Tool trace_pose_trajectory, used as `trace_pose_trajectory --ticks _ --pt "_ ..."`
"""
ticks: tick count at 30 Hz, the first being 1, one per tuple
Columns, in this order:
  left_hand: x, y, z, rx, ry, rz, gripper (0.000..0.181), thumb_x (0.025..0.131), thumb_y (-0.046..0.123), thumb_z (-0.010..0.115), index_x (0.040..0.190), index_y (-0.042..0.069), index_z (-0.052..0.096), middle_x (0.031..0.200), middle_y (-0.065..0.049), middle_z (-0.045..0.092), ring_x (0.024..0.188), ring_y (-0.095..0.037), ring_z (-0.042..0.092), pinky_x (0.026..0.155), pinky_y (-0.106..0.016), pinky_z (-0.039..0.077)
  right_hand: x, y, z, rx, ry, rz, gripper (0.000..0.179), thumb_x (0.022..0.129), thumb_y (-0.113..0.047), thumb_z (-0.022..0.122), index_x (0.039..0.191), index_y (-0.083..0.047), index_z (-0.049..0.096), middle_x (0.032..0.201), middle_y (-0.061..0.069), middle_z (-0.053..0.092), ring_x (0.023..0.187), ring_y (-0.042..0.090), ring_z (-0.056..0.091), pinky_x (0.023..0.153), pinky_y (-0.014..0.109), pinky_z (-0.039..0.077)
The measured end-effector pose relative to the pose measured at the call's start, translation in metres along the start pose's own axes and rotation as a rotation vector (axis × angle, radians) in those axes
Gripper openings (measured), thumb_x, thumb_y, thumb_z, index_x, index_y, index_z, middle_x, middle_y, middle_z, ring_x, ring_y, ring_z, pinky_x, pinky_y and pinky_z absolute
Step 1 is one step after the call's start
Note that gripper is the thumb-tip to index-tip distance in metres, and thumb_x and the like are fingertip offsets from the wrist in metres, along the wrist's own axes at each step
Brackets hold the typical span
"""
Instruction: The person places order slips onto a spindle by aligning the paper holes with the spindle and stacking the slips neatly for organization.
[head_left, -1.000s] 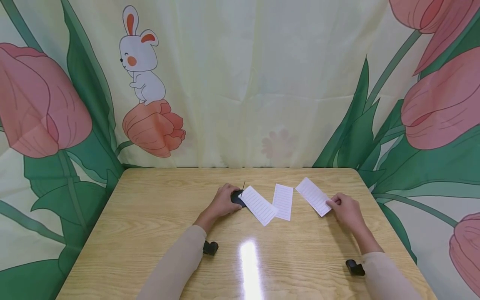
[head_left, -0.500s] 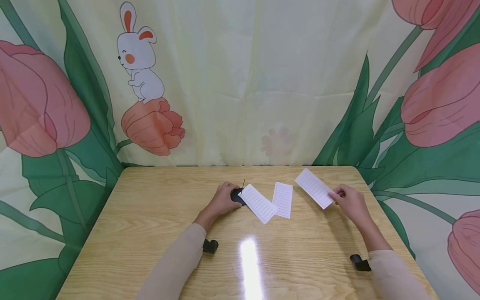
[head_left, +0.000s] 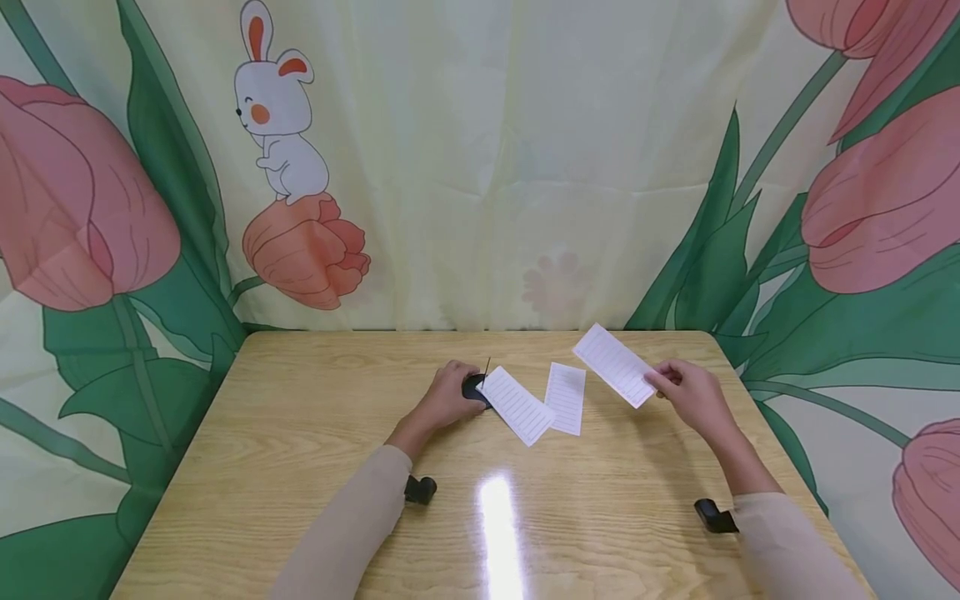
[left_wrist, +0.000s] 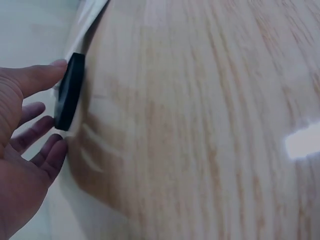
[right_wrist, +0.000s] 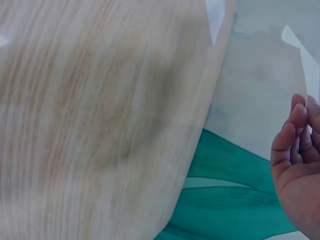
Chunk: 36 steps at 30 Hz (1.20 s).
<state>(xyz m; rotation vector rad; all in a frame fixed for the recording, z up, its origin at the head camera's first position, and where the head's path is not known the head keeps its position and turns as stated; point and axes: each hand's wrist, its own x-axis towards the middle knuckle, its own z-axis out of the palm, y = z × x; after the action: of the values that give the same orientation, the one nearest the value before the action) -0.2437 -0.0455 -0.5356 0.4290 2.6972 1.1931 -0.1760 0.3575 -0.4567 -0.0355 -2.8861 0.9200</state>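
My left hand (head_left: 447, 397) grips the round black base of a bill spike (head_left: 472, 388), whose thin needle stands upright. In the left wrist view, the thumb and fingers are around the rim of the base (left_wrist: 71, 92). A lined white paper slip (head_left: 517, 407) has its upper left corner over the base, by the needle. It overlaps the edge of a second slip (head_left: 567, 397) lying on the table. At the right, my right hand (head_left: 696, 398) pinches a third lined slip (head_left: 613, 365) by its lower right corner, raised and tilted above the tabletop.
The wooden table (head_left: 300, 433) ends at the back against a curtain (head_left: 465, 167) printed with tulips and a rabbit. Black wrist cameras sit at the left cuff (head_left: 375, 492) and right cuff (head_left: 772, 525). A light glare lies on the front middle of the tabletop.
My right hand has lifted its slip off the table, first up and then slightly left. The left hand stays on the bill spike; the other two slips lie as before.
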Motion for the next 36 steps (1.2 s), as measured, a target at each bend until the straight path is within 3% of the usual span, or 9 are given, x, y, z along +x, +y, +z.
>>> trace_pose_trajectory --ticks 6,12,17,25,32,36 --pt "0.002 0.010 -0.012 -0.012 0.005 0.009 0.064 0.088 0.021 0.084 0.145 0.009 0.057 0.144 -0.011 0.054 0.125 -0.031 0.053 0.106 -0.047 0.048 0.004 -0.011 0.000 0.025 -0.013 -0.012 0.033 0.105 -0.031 0.063 0.111 0.001 0.069 0.095 0.016 0.071 0.082 0.026 0.063 0.065 0.024 0.051" --pt "0.000 0.026 -0.028 -0.061 0.023 0.059 0.061 0.091 0.021 0.080 0.146 0.007 0.057 0.142 -0.012 0.055 0.125 -0.037 0.055 0.100 -0.048 0.052 0.005 -0.022 0.003 0.080 -0.015 -0.035 0.029 0.103 -0.024 0.065 0.110 0.003 0.070 0.099 0.020 0.072 0.084 0.029 0.066 0.067 0.021 0.054" --pt "-0.003 0.040 -0.038 -0.101 0.083 0.138 0.051 0.094 0.022 0.077 0.140 0.007 0.061 0.137 -0.013 0.061 0.123 -0.039 0.058 0.098 -0.049 0.052 0.006 -0.032 0.008 0.110 -0.023 -0.057 0.025 0.103 -0.020 0.066 0.108 0.004 0.070 0.098 0.019 0.072 0.084 0.031 0.067 0.067 0.017 0.053" --pt "-0.004 0.065 -0.046 -0.129 0.184 0.235 0.035 0.098 0.019 0.072 0.130 0.006 0.067 0.126 -0.011 0.068 0.114 -0.030 0.064 0.094 -0.045 0.055 0.011 -0.049 0.020 0.172 -0.037 -0.083 0.023 0.103 -0.017 0.064 0.111 0.004 0.070 0.099 0.019 0.072 0.084 0.034 0.066 0.068 0.017 0.053" --pt "-0.003 0.084 -0.050 -0.183 0.200 0.248 0.023 0.101 0.016 0.067 0.119 0.002 0.073 0.105 -0.009 0.073 0.098 -0.023 0.067 0.084 -0.037 0.057 0.012 -0.061 0.031 0.209 -0.062 -0.105 0.021 0.103 -0.016 0.064 0.108 0.003 0.071 0.093 0.015 0.071 0.079 0.025 0.063 0.067 0.022 0.054" --pt "-0.001 0.090 -0.051 -0.193 0.180 0.228 0.023 0.101 0.016 0.067 0.117 0.001 0.074 0.100 -0.009 0.073 0.093 -0.023 0.067 0.078 -0.033 0.056 0.013 -0.068 0.038 0.240 -0.089 -0.102 0.018 0.103 -0.015 0.064 0.108 0.001 0.071 0.092 0.013 0.071 0.080 0.026 0.063 0.067 0.024 0.054"
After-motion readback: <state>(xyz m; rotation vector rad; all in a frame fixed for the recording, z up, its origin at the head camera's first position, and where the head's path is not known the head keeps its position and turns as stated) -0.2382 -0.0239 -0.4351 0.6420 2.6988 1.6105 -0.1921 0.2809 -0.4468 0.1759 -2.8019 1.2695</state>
